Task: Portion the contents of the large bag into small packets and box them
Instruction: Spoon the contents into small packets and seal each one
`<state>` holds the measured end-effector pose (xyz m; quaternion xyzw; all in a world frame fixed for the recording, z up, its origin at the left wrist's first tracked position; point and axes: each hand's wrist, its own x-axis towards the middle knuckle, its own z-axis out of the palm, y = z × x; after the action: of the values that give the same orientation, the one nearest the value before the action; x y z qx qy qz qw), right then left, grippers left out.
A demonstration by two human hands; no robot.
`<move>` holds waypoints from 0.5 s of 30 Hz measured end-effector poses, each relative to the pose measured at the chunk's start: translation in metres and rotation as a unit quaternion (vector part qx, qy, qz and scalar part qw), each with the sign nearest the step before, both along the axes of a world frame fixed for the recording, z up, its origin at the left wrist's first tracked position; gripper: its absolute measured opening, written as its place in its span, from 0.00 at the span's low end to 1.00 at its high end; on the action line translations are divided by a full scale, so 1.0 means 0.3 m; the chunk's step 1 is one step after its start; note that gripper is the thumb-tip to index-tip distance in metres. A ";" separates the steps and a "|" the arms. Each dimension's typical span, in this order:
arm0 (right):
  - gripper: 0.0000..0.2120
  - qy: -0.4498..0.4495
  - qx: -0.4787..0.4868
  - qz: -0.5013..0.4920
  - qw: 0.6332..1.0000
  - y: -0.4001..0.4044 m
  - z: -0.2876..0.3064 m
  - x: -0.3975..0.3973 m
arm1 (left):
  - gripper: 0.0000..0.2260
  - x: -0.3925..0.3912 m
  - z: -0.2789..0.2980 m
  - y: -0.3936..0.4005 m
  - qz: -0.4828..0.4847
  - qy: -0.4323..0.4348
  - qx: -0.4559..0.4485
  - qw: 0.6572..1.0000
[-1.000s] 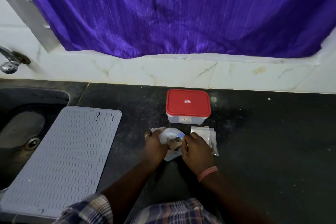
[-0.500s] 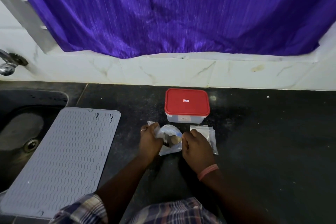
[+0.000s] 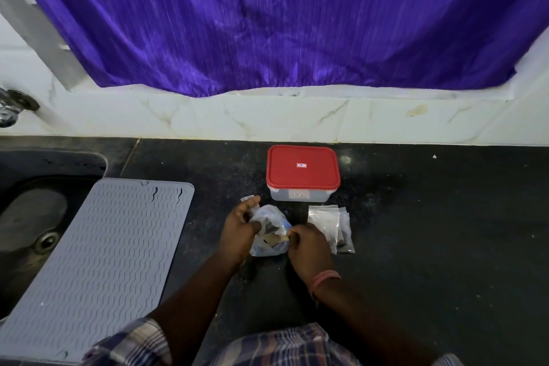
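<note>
Head view: both hands' fingers [image 3: 252,205] curled, gripping large bag [image 3: 269,230].

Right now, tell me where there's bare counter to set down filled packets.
Free: black counter right of the small clear packets. Crowded: between the red-lidded plastic box and both hands gripping the large clear bag.

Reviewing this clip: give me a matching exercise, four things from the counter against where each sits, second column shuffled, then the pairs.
Things
1. box
2. large bag
3. small packets
4. mat

Places
A. partly over the sink
B. between both hands
C. nearest the wall, lid on
D. right of the right hand

Pairs: 1-C, 2-B, 3-D, 4-A. The left hand grips the bag.
</note>
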<state>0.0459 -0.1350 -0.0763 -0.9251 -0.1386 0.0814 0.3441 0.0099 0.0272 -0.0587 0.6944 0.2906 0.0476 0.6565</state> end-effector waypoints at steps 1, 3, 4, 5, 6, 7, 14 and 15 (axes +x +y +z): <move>0.08 -0.012 -0.016 0.023 1.000 -0.003 0.006 0.004 | 0.29 0.004 0.005 0.000 -0.003 -0.007 -0.001 1.000; 0.08 -0.037 -0.051 0.065 0.996 -0.007 0.025 0.012 | 0.30 0.010 0.008 0.004 0.001 -0.018 -0.002 1.000; 0.07 -0.058 -0.073 0.084 0.992 -0.011 0.029 0.015 | 0.30 0.012 0.006 0.007 0.007 -0.022 -0.004 1.000; 0.07 -0.077 -0.092 0.099 0.988 -0.015 0.028 0.015 | 0.30 0.010 0.003 0.012 0.013 -0.024 -0.003 1.000; 0.08 -0.082 -0.110 0.103 0.985 -0.020 0.025 0.015 | 0.29 0.008 -0.002 0.020 0.017 -0.025 -0.001 1.000; 0.10 -0.087 -0.121 0.104 0.983 -0.028 0.019 0.017 | 0.29 0.003 -0.009 0.027 0.016 -0.023 0.001 1.000; 0.06 0.033 -0.069 0.031 0.997 -0.001 0.026 0.010 | 0.27 -0.013 -0.032 0.004 0.020 -0.008 0.010 1.000; 0.07 0.075 -0.053 0.003 0.996 0.010 0.019 0.010 | 0.27 -0.008 -0.028 -0.004 0.024 -0.009 0.009 1.000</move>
<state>0.0489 -0.1320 -0.0707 -0.9329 -0.1107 0.1591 0.3037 0.0075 0.0261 -0.0670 0.6931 0.3006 0.0719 0.6512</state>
